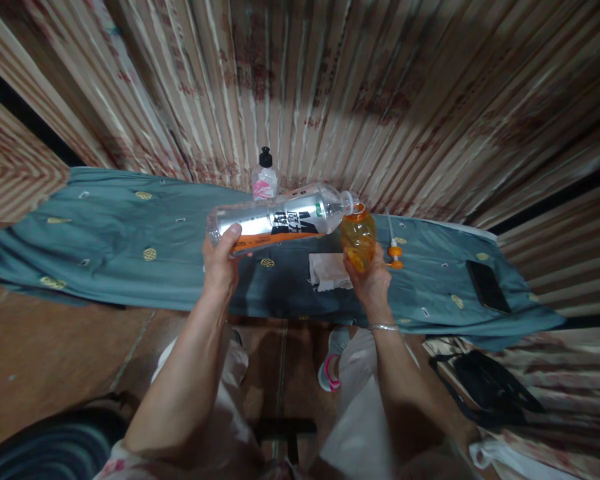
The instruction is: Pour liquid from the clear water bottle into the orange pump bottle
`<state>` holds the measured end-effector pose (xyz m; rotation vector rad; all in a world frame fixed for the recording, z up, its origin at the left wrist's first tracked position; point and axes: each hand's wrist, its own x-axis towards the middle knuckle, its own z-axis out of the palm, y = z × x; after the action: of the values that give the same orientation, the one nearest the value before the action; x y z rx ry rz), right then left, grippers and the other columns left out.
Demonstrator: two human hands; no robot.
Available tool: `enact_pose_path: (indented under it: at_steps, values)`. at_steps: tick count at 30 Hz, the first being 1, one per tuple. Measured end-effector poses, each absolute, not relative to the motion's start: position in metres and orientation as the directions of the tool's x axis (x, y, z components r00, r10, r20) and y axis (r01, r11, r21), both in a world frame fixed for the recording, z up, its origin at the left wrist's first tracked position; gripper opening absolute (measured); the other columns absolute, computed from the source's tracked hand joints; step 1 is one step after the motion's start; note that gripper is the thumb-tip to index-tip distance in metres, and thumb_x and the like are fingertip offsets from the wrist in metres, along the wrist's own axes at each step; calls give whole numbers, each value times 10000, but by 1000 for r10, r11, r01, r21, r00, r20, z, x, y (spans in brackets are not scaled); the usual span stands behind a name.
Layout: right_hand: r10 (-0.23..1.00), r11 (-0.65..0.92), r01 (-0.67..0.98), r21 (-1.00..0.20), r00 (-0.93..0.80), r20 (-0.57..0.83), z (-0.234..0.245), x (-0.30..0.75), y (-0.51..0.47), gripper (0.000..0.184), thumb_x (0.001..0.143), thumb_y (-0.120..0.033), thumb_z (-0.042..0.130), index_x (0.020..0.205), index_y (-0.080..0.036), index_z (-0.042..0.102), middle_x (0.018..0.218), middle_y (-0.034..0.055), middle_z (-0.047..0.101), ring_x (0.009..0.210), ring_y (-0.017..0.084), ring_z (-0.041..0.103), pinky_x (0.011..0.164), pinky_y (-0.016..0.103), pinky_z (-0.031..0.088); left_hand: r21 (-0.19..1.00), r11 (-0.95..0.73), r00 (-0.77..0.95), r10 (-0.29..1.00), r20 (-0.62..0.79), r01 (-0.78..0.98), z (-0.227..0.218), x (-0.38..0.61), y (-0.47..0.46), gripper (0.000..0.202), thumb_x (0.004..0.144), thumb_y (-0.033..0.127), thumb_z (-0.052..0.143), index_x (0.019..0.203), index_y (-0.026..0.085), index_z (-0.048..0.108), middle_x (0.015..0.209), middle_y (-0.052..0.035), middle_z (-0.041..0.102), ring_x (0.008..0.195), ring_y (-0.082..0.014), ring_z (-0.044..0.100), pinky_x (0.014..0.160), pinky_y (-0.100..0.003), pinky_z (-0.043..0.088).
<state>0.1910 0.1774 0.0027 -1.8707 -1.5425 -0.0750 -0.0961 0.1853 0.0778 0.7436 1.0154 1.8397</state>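
My left hand [223,257] is wrapped round the base end of a large clear plastic bottle [285,220] with a silver, black and orange label. The bottle lies nearly level, its open neck pointing right. Its mouth is at the open top of a small orange translucent bottle [359,237], which my right hand [373,273] grips upright. Whether the two rims touch, I cannot tell. Beside my right hand, an orange and white pump top [395,253] with a thin tube lies on the cloth. Under the bottles is a white tissue [327,272].
A teal patterned cloth [165,227] covers the narrow table. At its back stands a clear bottle with a black cap [265,175]. A black phone [487,287] lies at the right. Pleated curtains [300,87] hang close behind, and a black bag [495,383] sits low at the right.
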Motion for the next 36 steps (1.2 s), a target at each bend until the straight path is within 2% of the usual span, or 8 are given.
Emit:
enact_pose_path:
  at_steps: [4,9,14,20,25,36]
  values:
    - [840,-40,873,-486,292,457,4,190,177,685,839,-448,683,1404,-116,480,1140,188,742,994,319,724,868,421,570,872,-282,-428,899,95,-399,78,-96,185,534,624,502,846,1037,203,690,904,-55,728,734,-217,679,488,-268,426]
    - [850,-45,875,-482,287,442,6,190,177,683,837,-415,694,1408,-110,475,1129,191,743,1008,322,727,871,419,577,878,-288,-427,898,108,-383,80,-95,184,517,615,498,839,1022,215,690,863,-37,709,679,-198,661,476,-269,433]
    - [841,-62,881,-470,300,450,4,190,177,712,847,-447,665,1426,-90,456,1106,196,743,987,321,724,869,425,572,884,-280,-443,892,94,-375,81,-95,184,573,606,509,837,1083,229,686,870,-45,722,674,-200,665,466,-263,441]
    - [848,-69,885,-460,295,440,6,189,176,697,863,-460,651,1432,-111,451,1115,175,747,977,305,730,865,412,573,891,-273,-432,896,100,-361,81,-95,184,562,607,528,825,1059,224,684,886,-59,723,699,-227,683,477,-290,452]
    - [846,-69,882,-466,299,442,6,189,176,709,864,-455,661,1438,-98,446,1154,203,737,1019,322,726,885,430,575,885,-270,-432,897,89,-379,81,-94,184,527,603,506,833,1027,229,689,859,-40,713,683,-211,669,478,-290,450]
    - [844,-30,862,-506,294,450,2,190,177,741,873,-484,641,1460,-95,410,1225,226,707,1086,337,701,950,491,556,874,-275,-431,898,84,-402,82,-94,184,564,605,490,841,1074,223,677,878,-51,729,756,-245,722,509,-294,503]
